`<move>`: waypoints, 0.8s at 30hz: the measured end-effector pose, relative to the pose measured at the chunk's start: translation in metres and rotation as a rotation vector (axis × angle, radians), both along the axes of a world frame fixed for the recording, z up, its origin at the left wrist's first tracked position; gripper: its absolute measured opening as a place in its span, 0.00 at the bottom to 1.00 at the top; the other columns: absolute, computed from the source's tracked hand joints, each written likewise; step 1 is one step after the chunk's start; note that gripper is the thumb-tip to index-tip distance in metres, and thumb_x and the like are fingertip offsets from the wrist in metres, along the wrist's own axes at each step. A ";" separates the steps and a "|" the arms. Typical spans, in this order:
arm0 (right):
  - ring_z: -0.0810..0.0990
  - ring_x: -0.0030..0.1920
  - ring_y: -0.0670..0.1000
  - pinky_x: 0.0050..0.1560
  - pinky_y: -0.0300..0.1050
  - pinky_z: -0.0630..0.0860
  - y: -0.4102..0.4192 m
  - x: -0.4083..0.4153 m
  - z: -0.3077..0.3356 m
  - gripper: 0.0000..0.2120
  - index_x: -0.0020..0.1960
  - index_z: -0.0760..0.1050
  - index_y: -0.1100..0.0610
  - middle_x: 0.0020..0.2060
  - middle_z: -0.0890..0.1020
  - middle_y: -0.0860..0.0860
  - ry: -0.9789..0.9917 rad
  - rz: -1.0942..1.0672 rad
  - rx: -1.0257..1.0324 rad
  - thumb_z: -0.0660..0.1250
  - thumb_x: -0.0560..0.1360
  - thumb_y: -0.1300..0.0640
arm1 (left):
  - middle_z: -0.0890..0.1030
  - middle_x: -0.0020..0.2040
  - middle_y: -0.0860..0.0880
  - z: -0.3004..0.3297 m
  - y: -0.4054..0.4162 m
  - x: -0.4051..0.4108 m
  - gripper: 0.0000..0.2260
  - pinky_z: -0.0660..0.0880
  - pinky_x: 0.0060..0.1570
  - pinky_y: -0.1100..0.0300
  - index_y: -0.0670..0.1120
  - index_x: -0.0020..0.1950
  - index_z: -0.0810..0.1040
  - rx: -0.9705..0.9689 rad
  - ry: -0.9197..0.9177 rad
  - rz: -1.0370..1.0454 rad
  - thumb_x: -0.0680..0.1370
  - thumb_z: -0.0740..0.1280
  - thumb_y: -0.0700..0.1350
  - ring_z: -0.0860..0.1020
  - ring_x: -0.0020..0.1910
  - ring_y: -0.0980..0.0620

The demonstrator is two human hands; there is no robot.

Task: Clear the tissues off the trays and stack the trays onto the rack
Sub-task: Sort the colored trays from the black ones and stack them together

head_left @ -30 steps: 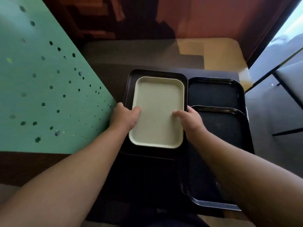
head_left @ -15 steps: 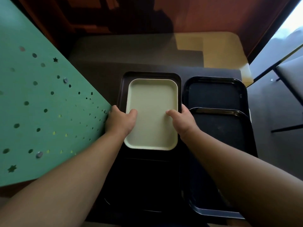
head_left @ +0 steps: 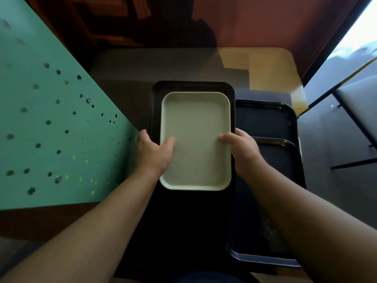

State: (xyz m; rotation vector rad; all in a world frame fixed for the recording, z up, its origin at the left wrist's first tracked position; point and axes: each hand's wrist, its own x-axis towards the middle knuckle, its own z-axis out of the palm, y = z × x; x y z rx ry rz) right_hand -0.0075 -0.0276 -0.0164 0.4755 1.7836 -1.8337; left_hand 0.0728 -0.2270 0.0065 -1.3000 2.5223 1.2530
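Head view: the cream tray (head_left: 195, 139) sits a little farther onto the dark tray (head_left: 193, 87) beneath than a second ago, so stacking looks nearly finished. The left hand (head_left: 152, 154) and right hand (head_left: 242, 150) grip its long edges, thumbs on top. No tissues show. Two more dark trays (head_left: 265, 119) lie just beside, right. The rack itself is hard to make out in shadow; the nearest tray's front edge is cut off by the forearms.

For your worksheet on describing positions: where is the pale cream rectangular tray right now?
In the head view's centre, the pale cream rectangular tray sits on a larger dark tray, gripped by left hand and right hand.
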 end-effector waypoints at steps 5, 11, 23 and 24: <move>0.83 0.35 0.53 0.40 0.49 0.81 0.054 0.003 0.032 0.09 0.47 0.82 0.59 0.35 0.86 0.53 0.030 -0.042 -0.028 0.65 0.74 0.68 | 0.74 0.68 0.47 0.017 0.037 -0.002 0.45 0.75 0.60 0.50 0.47 0.79 0.60 0.353 0.128 0.101 0.67 0.77 0.54 0.77 0.61 0.46; 0.84 0.50 0.59 0.45 0.56 0.83 0.141 0.014 0.055 0.36 0.71 0.68 0.58 0.56 0.82 0.60 0.122 -0.044 -0.011 0.68 0.63 0.61 | 0.87 0.54 0.45 0.029 0.098 -0.007 0.32 0.82 0.54 0.43 0.47 0.62 0.79 0.676 0.191 -0.083 0.59 0.83 0.43 0.86 0.50 0.45; 0.80 0.55 0.60 0.48 0.58 0.82 0.238 0.028 0.068 0.38 0.59 0.75 0.45 0.55 0.80 0.58 0.498 -0.052 0.222 0.67 0.51 0.67 | 0.85 0.54 0.54 0.022 0.191 0.014 0.35 0.81 0.53 0.41 0.65 0.56 0.79 0.397 0.679 -0.432 0.64 0.74 0.27 0.83 0.56 0.49; 0.80 0.55 0.59 0.50 0.57 0.81 0.240 0.030 0.066 0.37 0.58 0.75 0.44 0.56 0.81 0.57 0.521 -0.052 0.219 0.68 0.51 0.67 | 0.85 0.53 0.58 0.024 0.196 0.017 0.37 0.82 0.52 0.48 0.67 0.55 0.79 0.369 0.691 -0.410 0.64 0.74 0.25 0.83 0.55 0.55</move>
